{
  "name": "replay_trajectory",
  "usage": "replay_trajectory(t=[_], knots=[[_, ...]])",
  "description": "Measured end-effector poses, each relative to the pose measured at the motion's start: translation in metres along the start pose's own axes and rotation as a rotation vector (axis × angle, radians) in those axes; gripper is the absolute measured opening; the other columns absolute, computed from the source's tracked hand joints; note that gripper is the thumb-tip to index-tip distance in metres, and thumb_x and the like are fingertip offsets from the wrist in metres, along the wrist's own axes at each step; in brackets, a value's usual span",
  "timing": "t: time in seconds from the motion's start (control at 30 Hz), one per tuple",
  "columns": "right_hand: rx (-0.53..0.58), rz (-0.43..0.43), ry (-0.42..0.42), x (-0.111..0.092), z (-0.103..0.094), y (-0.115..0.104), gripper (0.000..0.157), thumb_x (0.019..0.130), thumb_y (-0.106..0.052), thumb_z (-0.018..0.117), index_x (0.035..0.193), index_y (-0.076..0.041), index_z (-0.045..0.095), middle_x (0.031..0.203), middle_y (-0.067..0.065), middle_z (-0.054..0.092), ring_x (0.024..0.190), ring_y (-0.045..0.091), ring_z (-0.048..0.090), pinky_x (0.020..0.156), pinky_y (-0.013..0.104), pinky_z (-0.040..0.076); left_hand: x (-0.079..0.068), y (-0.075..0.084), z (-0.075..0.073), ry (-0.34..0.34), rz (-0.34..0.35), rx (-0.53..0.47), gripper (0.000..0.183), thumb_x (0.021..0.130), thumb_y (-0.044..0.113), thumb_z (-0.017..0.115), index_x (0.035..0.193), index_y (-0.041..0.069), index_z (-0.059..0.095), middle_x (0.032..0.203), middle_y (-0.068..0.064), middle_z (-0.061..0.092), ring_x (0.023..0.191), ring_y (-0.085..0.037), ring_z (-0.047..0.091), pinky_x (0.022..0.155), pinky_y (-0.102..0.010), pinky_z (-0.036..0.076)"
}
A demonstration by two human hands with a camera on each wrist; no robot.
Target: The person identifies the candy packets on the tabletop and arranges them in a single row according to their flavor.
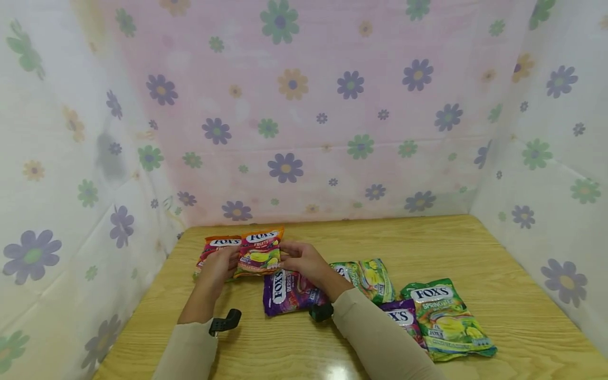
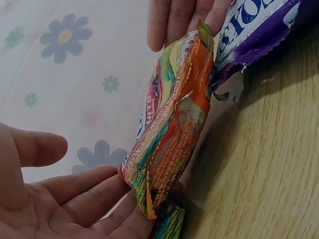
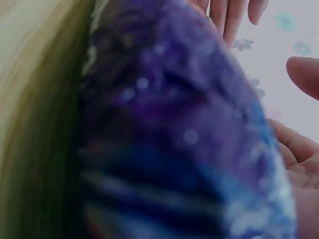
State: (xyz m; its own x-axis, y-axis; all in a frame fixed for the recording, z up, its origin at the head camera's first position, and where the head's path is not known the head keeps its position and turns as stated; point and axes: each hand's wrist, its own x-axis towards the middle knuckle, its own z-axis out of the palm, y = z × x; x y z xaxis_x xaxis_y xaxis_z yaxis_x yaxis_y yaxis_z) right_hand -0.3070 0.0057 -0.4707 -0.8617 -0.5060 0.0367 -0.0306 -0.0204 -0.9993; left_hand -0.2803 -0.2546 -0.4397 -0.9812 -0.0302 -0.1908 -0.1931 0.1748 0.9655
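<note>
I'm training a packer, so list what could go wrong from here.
The front Fruits bag could slip: the left fingers touch it without curling round it. It might nudge the other Fruits bag beside it. The right forearm, close to the purple Berries bag, may drag it.

orange-magenta bag (image 1: 260,257), purple bag (image 1: 286,295), green bag (image 1: 451,322), flower-patterned pink backdrop (image 1: 328,137)

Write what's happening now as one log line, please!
left hand: touching orange candy bag | right hand: at its opposite side | second orange bag: partly behind left hand | two purple bags, two green bags: on table
</note>
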Motion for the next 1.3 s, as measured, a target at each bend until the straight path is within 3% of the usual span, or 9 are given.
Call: replay_trajectory(t=[0.67, 0.77, 0.83, 0.9, 1.0, 1.1, 1.3], knots=[[-0.088, 0.04, 0.005, -0.001, 0.001, 0.003, 0.062, 0.099, -0.014, 0.067, 0.156, -0.002, 0.044, 0.157, 0.015, 0.05, 0.141, 0.03, 0.053, 0.109, 0.043, 0.052, 0.003, -0.008, 0.001, -0.003, -0.011, -0.016, 0.056, 0.11, 0.032, 0.044, 0.153, -0.004, 0.044, 0.161, -0.025, 0.04, 0.149, -0.041, 0.039, 0.122, -0.053, 0.035], [-0.102, 0.046, 0.011, 0.0, 0.001, 0.003, 0.061, 0.1, -0.016, 0.067, 0.155, -0.003, 0.044, 0.156, 0.014, 0.051, 0.14, 0.029, 0.054, 0.105, 0.038, 0.055, 0.004, -0.008, 0.001, -0.003, -0.012, -0.017, 0.056, 0.11, 0.031, 0.046, 0.153, -0.004, 0.044, 0.161, -0.025, 0.041, 0.149, -0.041, 0.04, 0.122, -0.053, 0.036], [-0.122, 0.051, 0.018, 0.001, 0.001, 0.003, 0.06, 0.1, -0.017, 0.067, 0.155, -0.004, 0.046, 0.155, 0.013, 0.053, 0.137, 0.028, 0.057, 0.092, 0.036, 0.06, 0.005, -0.008, 0.0, -0.005, -0.01, -0.011, 0.054, 0.11, 0.03, 0.044, 0.152, -0.005, 0.045, 0.16, -0.025, 0.041, 0.149, -0.041, 0.04, 0.122, -0.053, 0.036], [-0.127, 0.05, 0.022, 0.002, 0.001, 0.003, 0.059, 0.1, -0.018, 0.067, 0.154, -0.005, 0.048, 0.153, 0.012, 0.054, 0.135, 0.027, 0.059, 0.088, 0.034, 0.06, 0.005, -0.009, -0.001, -0.005, -0.007, -0.007, 0.052, 0.111, 0.028, 0.043, 0.15, -0.005, 0.047, 0.16, -0.025, 0.041, 0.149, -0.041, 0.039, 0.122, -0.052, 0.036], [-0.127, 0.051, 0.024, 0.003, 0.001, 0.004, 0.058, 0.099, -0.016, 0.067, 0.153, -0.005, 0.049, 0.153, 0.011, 0.055, 0.133, 0.026, 0.059, 0.093, 0.038, 0.06, 0.006, -0.01, -0.001, -0.009, -0.006, 0.001, 0.051, 0.111, 0.028, 0.041, 0.149, -0.005, 0.05, 0.16, -0.025, 0.041, 0.149, -0.041, 0.039, 0.122, -0.052, 0.036], [-0.114, 0.049, 0.023, 0.003, 0.002, 0.005, 0.058, 0.099, -0.015, 0.067, 0.153, -0.004, 0.049, 0.153, 0.012, 0.055, 0.135, 0.027, 0.059, 0.109, 0.043, 0.052, 0.006, -0.012, -0.001, -0.014, -0.004, 0.009, 0.052, 0.111, 0.03, 0.042, 0.148, -0.004, 0.05, 0.16, -0.025, 0.041, 0.15, -0.041, 0.039, 0.122, -0.052, 0.035], [-0.138, 0.061, 0.035, 0.003, 0.002, 0.006, 0.057, 0.099, -0.017, 0.067, 0.153, -0.007, 0.05, 0.152, 0.009, 0.056, 0.136, 0.028, 0.058, 0.109, 0.046, 0.052, 0.006, -0.015, -0.004, -0.029, 0.012, 0.012, 0.051, 0.112, 0.028, 0.037, 0.15, -0.004, 0.049, 0.161, -0.025, 0.04, 0.15, -0.042, 0.038, 0.123, -0.053, 0.034]])
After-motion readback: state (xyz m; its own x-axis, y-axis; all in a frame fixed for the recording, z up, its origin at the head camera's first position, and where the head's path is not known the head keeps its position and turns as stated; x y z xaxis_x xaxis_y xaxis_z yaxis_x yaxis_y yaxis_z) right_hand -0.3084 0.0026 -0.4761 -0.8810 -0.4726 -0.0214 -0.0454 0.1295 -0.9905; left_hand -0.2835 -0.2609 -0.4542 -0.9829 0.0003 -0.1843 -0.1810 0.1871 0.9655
